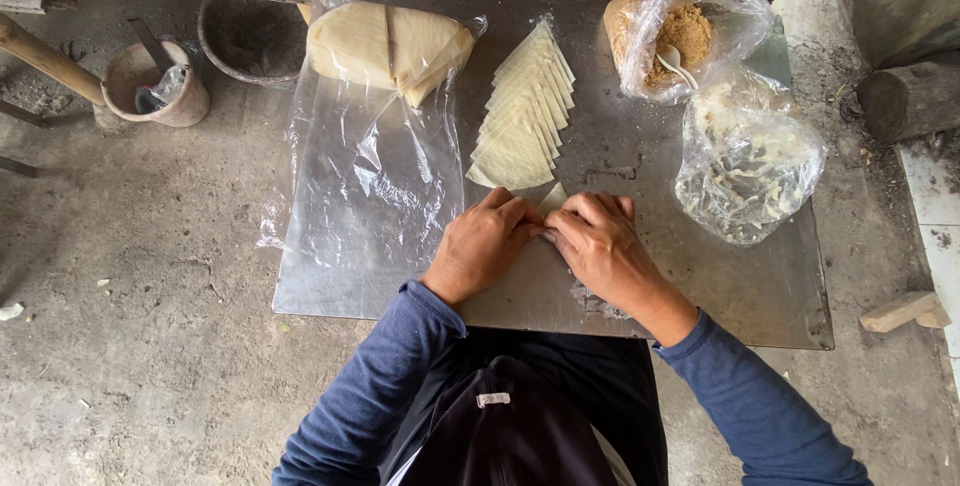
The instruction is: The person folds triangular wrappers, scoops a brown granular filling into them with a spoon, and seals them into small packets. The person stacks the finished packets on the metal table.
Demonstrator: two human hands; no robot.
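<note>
A pale cream pastry wrapper (553,198) lies flat on the metal tabletop (700,286), near its front edge. Most of it is hidden under the left hand (485,243) and right hand (600,246), whose fingertips meet over it. Only one pointed corner shows, poking out past the knuckles toward 12 o'clock; it looks like a folded triangle, though the covered part cannot be judged. Just beyond that tip, at 12 o'clock, starts a fanned row of finished folded triangles (525,111), same colour, overlapping.
</note>
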